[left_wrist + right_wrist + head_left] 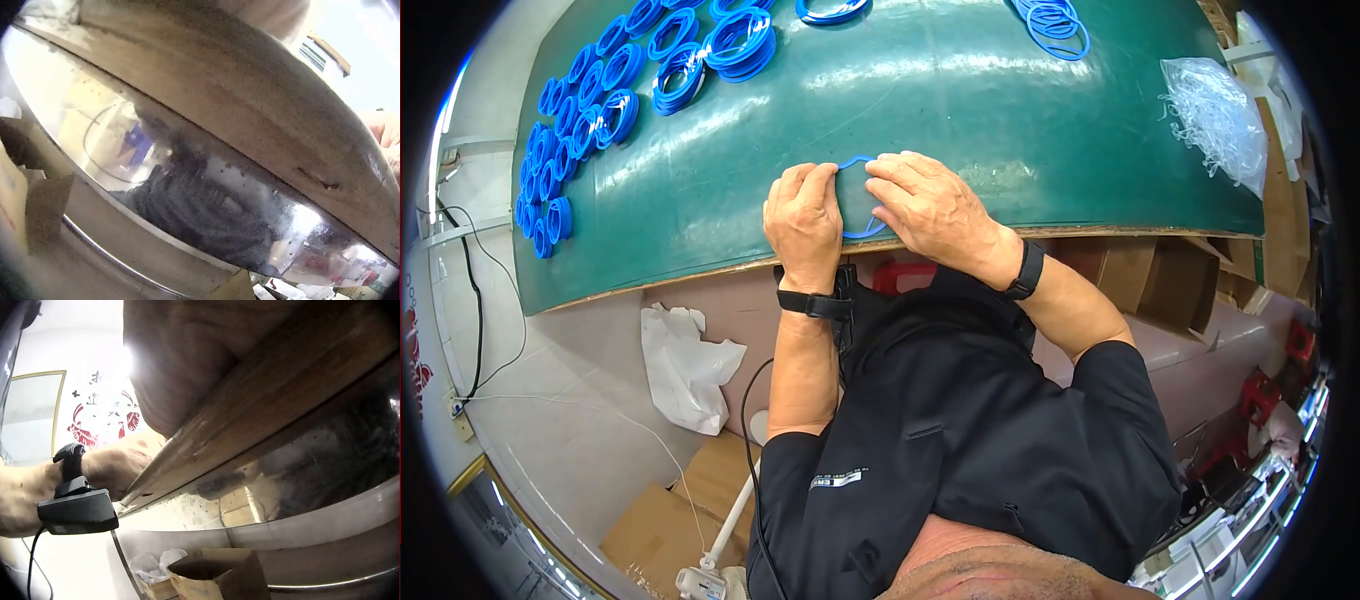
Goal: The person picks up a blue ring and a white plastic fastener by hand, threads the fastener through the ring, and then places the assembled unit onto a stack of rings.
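Observation:
Just above the near edge of the green table, a thin blue cord loop (864, 234) spans the space between both hands. My left hand (803, 225) pinches its left side with curled fingers. On its right side, my right hand (935, 212) holds it between thumb and fingers. The hands cover both sides of the loop. In the right wrist view my right hand (187, 362) fills the top, with my left hand (125, 461) beyond the table edge. The left wrist view shows part of my right hand (389, 134) at the right; the cord is hidden there.
Many blue coils (740, 42) stand across the green table (960, 120), mostly at the far left. Loose blue loops (1055, 25) lie at the back right, near a clear plastic bag (1215, 115). Cardboard boxes (1175, 285) are below the right edge.

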A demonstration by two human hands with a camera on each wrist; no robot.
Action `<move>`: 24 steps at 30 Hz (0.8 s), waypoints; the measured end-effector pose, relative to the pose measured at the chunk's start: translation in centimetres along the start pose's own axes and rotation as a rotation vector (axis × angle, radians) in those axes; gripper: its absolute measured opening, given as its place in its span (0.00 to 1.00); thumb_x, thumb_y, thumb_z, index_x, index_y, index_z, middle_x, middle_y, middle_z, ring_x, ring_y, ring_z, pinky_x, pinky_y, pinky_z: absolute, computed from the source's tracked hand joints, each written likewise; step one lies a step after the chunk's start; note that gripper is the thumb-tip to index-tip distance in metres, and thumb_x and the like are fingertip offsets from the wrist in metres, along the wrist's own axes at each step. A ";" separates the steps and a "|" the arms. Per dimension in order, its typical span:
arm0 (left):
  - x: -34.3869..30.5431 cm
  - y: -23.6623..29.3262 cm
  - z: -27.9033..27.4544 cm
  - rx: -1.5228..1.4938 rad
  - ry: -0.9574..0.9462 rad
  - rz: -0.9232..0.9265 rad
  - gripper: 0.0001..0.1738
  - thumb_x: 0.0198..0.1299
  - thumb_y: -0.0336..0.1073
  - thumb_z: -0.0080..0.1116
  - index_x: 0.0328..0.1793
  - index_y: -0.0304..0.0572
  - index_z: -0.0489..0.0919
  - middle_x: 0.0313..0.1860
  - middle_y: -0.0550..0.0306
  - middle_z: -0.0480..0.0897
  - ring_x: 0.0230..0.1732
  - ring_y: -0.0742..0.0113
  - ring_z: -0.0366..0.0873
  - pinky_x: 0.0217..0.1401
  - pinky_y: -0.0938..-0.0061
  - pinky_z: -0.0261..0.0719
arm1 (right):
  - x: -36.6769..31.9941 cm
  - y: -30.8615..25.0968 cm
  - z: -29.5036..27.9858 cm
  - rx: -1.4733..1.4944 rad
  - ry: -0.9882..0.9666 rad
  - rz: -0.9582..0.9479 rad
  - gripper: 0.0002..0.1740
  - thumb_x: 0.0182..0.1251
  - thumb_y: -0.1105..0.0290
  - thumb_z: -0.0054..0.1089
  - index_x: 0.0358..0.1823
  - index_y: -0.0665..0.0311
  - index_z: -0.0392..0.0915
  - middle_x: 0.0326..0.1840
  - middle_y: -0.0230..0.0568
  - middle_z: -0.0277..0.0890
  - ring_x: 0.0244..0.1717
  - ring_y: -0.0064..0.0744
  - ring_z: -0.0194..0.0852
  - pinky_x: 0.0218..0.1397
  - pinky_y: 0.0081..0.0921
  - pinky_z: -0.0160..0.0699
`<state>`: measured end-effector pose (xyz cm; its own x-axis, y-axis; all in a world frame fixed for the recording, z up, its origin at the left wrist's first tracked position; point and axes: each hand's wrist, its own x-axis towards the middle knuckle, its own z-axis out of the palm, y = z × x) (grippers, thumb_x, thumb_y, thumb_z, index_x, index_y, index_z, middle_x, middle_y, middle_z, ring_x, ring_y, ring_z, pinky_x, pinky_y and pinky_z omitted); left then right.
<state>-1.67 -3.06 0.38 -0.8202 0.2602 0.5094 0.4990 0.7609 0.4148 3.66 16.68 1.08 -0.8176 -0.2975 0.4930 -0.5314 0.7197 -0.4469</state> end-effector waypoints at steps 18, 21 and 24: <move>-0.5 -0.6 0.6 0.008 0.001 -0.013 0.05 0.68 0.32 0.74 0.49 0.51 0.93 0.46 0.61 0.90 0.48 0.55 0.87 0.52 0.60 0.83 | 0.0 0.0 -0.1 0.004 -0.009 0.010 0.20 0.65 0.69 0.78 0.56 0.66 0.85 0.66 0.45 0.83 0.70 0.48 0.82 0.78 0.45 0.80; -0.5 -0.7 0.6 0.004 0.003 -0.012 0.05 0.69 0.32 0.74 0.49 0.51 0.93 0.46 0.61 0.89 0.48 0.55 0.87 0.52 0.60 0.83 | -0.1 0.0 0.0 0.004 -0.006 0.010 0.19 0.66 0.69 0.78 0.56 0.66 0.85 0.66 0.45 0.83 0.70 0.48 0.82 0.79 0.45 0.80; -0.4 -0.7 0.6 -0.009 0.014 -0.010 0.05 0.69 0.32 0.74 0.49 0.52 0.92 0.46 0.61 0.89 0.48 0.55 0.87 0.52 0.60 0.83 | -0.1 0.0 0.0 0.000 -0.001 0.007 0.19 0.66 0.69 0.78 0.56 0.66 0.85 0.66 0.45 0.83 0.70 0.48 0.82 0.79 0.45 0.80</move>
<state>-1.81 -3.35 -0.56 -0.8213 0.2441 0.5157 0.4932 0.7581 0.4267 3.73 16.75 1.05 -0.8218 -0.2930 0.4887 -0.5253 0.7219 -0.4505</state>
